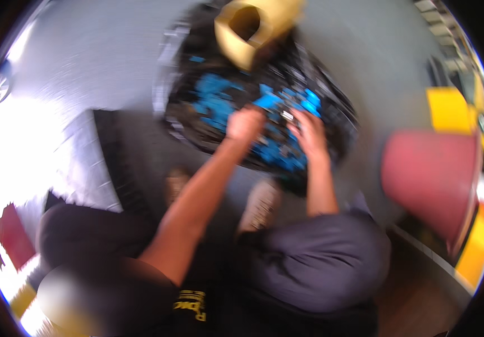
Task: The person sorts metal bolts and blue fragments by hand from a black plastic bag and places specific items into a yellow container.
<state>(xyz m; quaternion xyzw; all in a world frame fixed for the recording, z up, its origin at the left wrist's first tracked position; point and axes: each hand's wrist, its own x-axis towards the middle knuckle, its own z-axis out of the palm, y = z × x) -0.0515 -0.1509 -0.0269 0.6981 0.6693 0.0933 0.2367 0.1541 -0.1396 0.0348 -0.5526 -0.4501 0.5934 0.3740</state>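
Observation:
Blurred by motion, a black plastic bag (326, 88) lies spread on the floor before me, holding many small blue pieces (214, 101) and darker bits. My left hand (246, 122) is curled over the middle of the pile, beside a larger blue piece (267, 100); whether it grips that piece is unclear. To its right, my right hand (309, 130) has its fingers bent around a small dark item with a white patch (287, 115). A yellowish hollow cylinder (242, 29) rests at the far side of the bag, its dark opening facing me.
A large red tub (431, 177) lies tilted at the right, near yellow objects (448, 108). My shoes (261, 204) are close to the bag's near edge. At the left, a dark-edged mat or panel (111, 160) lies beside a brightly lit area.

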